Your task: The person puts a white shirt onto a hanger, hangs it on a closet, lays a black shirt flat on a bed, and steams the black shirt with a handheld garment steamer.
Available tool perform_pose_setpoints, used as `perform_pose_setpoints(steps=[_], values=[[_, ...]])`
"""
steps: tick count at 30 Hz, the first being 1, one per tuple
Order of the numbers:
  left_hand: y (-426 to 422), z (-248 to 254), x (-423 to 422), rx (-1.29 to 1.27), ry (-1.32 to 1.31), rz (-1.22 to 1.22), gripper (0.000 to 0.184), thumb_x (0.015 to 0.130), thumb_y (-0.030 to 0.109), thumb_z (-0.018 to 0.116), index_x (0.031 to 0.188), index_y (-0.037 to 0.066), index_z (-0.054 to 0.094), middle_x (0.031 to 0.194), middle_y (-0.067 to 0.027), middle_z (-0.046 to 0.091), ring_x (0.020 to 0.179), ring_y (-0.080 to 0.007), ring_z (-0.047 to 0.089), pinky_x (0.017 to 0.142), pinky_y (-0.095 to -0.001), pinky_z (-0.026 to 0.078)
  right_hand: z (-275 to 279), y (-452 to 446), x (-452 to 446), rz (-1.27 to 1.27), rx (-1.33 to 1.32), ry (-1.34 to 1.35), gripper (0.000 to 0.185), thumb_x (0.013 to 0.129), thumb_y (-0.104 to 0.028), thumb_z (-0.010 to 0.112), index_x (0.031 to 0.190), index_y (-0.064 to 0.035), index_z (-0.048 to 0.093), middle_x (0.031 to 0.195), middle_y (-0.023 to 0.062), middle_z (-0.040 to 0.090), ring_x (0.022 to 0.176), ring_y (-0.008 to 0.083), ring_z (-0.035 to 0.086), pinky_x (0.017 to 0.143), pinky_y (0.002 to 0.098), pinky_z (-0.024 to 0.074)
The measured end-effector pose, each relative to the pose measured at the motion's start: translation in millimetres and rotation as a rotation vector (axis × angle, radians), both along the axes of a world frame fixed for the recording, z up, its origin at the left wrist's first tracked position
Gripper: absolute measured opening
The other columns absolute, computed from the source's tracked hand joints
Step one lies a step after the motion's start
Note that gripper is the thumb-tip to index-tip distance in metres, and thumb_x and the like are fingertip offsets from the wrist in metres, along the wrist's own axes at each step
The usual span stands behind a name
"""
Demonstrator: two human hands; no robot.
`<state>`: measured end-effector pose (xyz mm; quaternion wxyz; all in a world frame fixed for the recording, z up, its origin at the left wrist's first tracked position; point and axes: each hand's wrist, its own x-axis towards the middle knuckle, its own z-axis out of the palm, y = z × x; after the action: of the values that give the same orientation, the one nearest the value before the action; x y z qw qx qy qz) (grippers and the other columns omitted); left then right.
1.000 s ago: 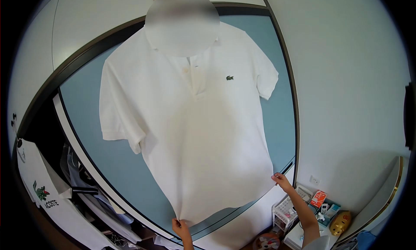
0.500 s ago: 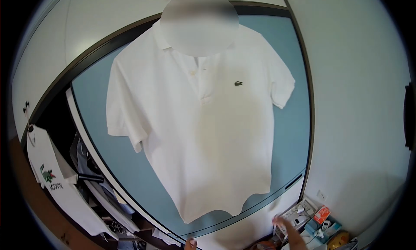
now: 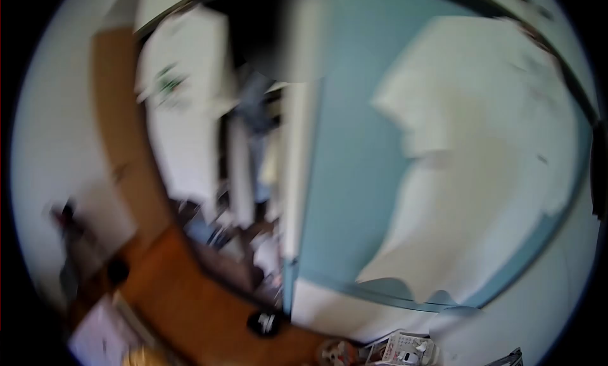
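Observation:
Neither of my hands shows in the head view at this moment. A white short-sleeved polo shirt hangs at the right, in front of the blue sliding wardrobe door. Motion blurs it, and a small dark mark on its chest is just visible. To the left a second white shirt with a green and red print hangs at the wardrobe's opening. Other clothes hang inside, partly hidden by that shirt and the pale door edge.
Piled clothing fills the wardrobe's bottom. A black item with a white mark lies on the orange-brown floor. At the bottom stands a white basket holding small items. A brown door is at the left.
My view has swung left, so the polo shirt now sits at the right and the wardrobe opening nearer the middle. Both hands, earlier at the bottom edge, have left the view.

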<state>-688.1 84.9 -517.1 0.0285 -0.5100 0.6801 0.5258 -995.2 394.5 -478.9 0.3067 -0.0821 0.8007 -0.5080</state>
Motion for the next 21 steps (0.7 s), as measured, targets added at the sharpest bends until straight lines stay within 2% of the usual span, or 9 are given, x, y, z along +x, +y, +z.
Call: perform_pose_setpoints(steps=[5,8,9,10,11,14,17,19,21], values=[[40.3,-102.5,124.9,-0.014,-0.140,0.115,0.033,0.084,0.023,0.041,0.107,0.003,0.053,0.110,-0.0191,0.052,0.100,-0.0314,0.050,0.084,-0.0381,0.040,-41.1,18.4,0.4,0.144,0.095,-0.256,0.012,0.077,-0.015,0.050,0.073,-0.0054,0.055,0.056,0.0035,0.047,0.040,0.0145,0.041,0.036,0.0265,0.0357],[47.8,-169.7,179.6,-0.089,-0.138,0.275,0.035,0.085,0.025,0.039,0.108,0.003,0.054,0.112,-0.0198,0.052,0.102,-0.0330,0.049,0.085,-0.0397,0.040,-69.5,25.0,-82.3,0.170,0.200,-0.343,0.012,0.077,-0.014,0.050,0.072,-0.0057,0.055,0.056,0.0036,0.047,0.038,0.0147,0.040,0.033,0.0265,0.0346],[51.8,-127.1,199.1,-0.119,-0.121,0.597,0.033,0.082,0.027,0.042,0.100,0.003,0.056,0.102,-0.0204,0.055,0.093,-0.0331,0.053,0.081,-0.0406,0.042,-94.0,14.5,-128.5,0.177,0.195,-0.356,0.011,0.077,-0.014,0.049,0.072,-0.0057,0.055,0.055,0.0036,0.047,0.037,0.0147,0.040,0.032,0.0265,0.0342],[52.4,-35.0,212.8,-0.191,-0.059,0.925,0.032,0.080,0.029,0.046,0.092,0.002,0.058,0.092,-0.0210,0.059,0.085,-0.0332,0.056,0.077,-0.0415,0.043,-131.3,-3.2,-190.1,0.208,0.144,-0.401,0.011,0.077,-0.014,0.049,0.072,-0.0058,0.055,0.055,0.0037,0.046,0.036,0.0148,0.039,0.031,0.0265,0.0338],[49.8,-23.2,228.3,-0.086,-0.095,1.189,0.032,0.078,0.029,0.048,0.092,0.001,0.057,0.089,-0.0211,0.059,0.085,-0.0330,0.056,0.078,-0.0406,0.043,-113.5,-40.0,-214.8,0.284,0.039,-0.469,0.011,0.077,-0.014,0.049,0.072,-0.0059,0.055,0.055,0.0037,0.046,0.035,0.0148,0.039,0.031,0.0265,0.0334],[78.4,-45.8,278.9,-0.075,0.012,1.544,0.033,0.076,0.030,0.052,0.093,0.002,0.057,0.086,-0.0205,0.060,0.085,-0.0337,0.057,0.080,-0.0405,0.043,-40.0,-263.2,-106.9,0.306,0.274,-0.316,0.015,0.080,-0.020,0.049,0.083,-0.0063,0.054,0.058,0.0068,0.052,0.047,0.0171,0.049,0.045,0.0273,0.0453],[105.5,-63.3,320.7,0.034,0.056,1.728,0.036,0.074,0.030,0.056,0.099,0.004,0.056,0.094,-0.0195,0.058,0.090,-0.0337,0.054,0.082,-0.0401,0.042,-4.3,-388.0,18.3,0.969,0.273,-0.181,0.022,0.083,-0.024,0.050,0.100,-0.0095,0.052,0.079,0.0060,0.059,0.064,0.0149,0.056,0.058,0.0248,0.0468],[118.9,-43.0,339.6,0.075,-0.381,1.804,0.036,0.072,0.026,0.056,0.101,0.005,0.054,0.098,-0.0197,0.055,0.094,-0.0327,0.052,0.083,-0.0382,0.041,35.5,-431.0,100.1,1.154,0.390,-0.152,0.023,0.085,-0.023,0.048,0.103,-0.0087,0.051,0.081,0.0059,0.059,0.068,0.0140,0.057,0.061,0.0240,0.0467],[119.5,-29.9,370.6,0.113,-0.390,1.887,0.038,0.072,0.024,0.057,0.105,0.006,0.052,0.102,-0.0192,0.052,0.099,-0.0333,0.048,0.085,-0.0393,0.040,61.9,-453.1,173.1,1.442,0.409,-0.189,0.024,0.088,-0.026,0.045,0.104,-0.0080,0.050,0.084,0.0069,0.059,0.069,0.0141,0.058,0.061,0.0238,0.0466]])
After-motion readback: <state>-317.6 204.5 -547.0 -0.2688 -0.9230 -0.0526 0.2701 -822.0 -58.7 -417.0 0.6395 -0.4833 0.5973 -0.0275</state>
